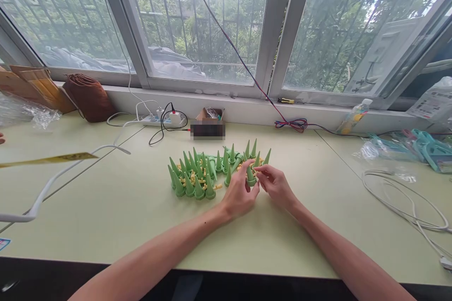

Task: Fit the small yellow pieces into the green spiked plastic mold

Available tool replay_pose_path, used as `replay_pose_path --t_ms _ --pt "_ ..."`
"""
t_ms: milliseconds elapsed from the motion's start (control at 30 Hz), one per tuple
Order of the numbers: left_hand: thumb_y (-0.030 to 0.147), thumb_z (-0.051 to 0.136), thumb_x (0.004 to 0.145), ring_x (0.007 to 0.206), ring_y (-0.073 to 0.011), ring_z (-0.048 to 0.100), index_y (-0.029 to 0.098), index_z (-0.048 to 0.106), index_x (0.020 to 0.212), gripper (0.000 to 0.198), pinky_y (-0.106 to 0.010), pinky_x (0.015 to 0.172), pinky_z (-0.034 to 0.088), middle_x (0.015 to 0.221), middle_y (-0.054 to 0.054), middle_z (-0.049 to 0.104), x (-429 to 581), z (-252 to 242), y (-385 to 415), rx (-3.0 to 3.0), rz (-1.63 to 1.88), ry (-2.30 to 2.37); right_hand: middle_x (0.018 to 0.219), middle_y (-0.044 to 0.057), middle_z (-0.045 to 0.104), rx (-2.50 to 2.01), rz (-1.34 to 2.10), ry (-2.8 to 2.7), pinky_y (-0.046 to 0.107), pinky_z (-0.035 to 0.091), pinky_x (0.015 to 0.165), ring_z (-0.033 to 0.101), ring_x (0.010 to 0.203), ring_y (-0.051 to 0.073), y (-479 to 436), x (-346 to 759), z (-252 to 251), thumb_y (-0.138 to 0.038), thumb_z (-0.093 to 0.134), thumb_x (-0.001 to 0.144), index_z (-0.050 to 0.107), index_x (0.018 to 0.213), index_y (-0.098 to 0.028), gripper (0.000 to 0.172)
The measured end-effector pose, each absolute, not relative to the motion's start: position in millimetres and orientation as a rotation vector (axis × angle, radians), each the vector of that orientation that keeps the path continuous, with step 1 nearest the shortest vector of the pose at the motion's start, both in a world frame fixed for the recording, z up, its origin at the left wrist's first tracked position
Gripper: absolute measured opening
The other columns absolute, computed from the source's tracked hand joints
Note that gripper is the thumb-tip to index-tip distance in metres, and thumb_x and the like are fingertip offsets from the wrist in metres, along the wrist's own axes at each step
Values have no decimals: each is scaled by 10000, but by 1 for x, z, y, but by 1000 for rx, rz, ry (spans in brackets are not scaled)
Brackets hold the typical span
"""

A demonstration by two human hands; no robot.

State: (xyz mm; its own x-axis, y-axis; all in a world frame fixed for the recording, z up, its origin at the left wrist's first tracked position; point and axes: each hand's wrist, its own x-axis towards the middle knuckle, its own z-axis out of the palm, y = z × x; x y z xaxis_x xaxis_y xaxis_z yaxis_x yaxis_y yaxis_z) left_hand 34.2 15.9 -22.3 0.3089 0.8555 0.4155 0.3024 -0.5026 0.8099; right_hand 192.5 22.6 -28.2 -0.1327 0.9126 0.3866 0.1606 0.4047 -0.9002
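Note:
Green pointed cone caps with round bases stand in a group (189, 187) on the table, with small yellow pieces (218, 186) scattered among them. My left hand (240, 192) curls around one green cone cap (251, 177), its thumb and fingers at the base. Close beside it, my right hand (277, 184) is closed in a pinch at the right side of that same cap. Whatever lies between the right fingertips is too small to make out. More cones (254, 148) stand just behind both hands, partly covered by the fingers.
A small cardboard box (211, 115) and a power strip (164, 120) with cables sit near the windowsill. To the right lie a coiled cable (402, 202), teal plastic parts (429, 146) and a bottle (354, 116). Another person's fingers (2, 138) show at the left edge.

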Motion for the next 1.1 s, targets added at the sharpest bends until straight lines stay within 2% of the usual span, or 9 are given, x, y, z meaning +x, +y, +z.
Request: replay_pose_path --t_ms 233,367,533,733,867,1100 --pt "199 574 827 498 -72 436 232 384 1383 589 -248 595 459 730 54 501 33 -19 16 2023 1130 1022 680 6 576 -1027 802 -1647 245 400 503 472 550 121 24 194 -27 -404 541 935 623 840 -174 261" --pt "191 562 831 485 -62 423 245 390 1381 579 -250 594 465 765 48 518 33 -18 17 2046 1103 1014 685 7 569 -1068 687 -1716 250 410 549 477 594 132 22 194 -22 -420 505 945 562 739 -181 321" --pt "180 555 831 487 -50 437 251 402 1360 555 -236 568 457 861 18 553 33 -19 18 2062 1110 982 610 -13 493 -1096 618 -1744 250 362 533 405 558 122 23 194 -20 -461 474 948 499 663 -186 397" --pt "177 555 837 479 -45 437 261 397 1353 546 -212 536 434 862 22 561 33 -19 19 2080 1076 955 557 -40 368 -1121 596 -1756 251 277 507 306 527 109 24 194 -22 -479 451 951 407 609 -196 446" --pt "190 556 849 484 -39 445 259 412 1330 507 -213 544 441 942 4 581 31 -19 22 2097 1058 917 561 -46 307 -1124 583 -1763 249 256 507 268 533 108 25 195 -23 -503 430 954 346 600 -204 471" --pt "185 608 835 507 -50 467 256 441 1330 527 -226 582 463 960 -4 590 29 -23 25 2144 1048 908 577 -42 270 -1109 596 -1782 255 220 504 238 538 107 27 198 -28 -535 398 965 306 609 -206 493"
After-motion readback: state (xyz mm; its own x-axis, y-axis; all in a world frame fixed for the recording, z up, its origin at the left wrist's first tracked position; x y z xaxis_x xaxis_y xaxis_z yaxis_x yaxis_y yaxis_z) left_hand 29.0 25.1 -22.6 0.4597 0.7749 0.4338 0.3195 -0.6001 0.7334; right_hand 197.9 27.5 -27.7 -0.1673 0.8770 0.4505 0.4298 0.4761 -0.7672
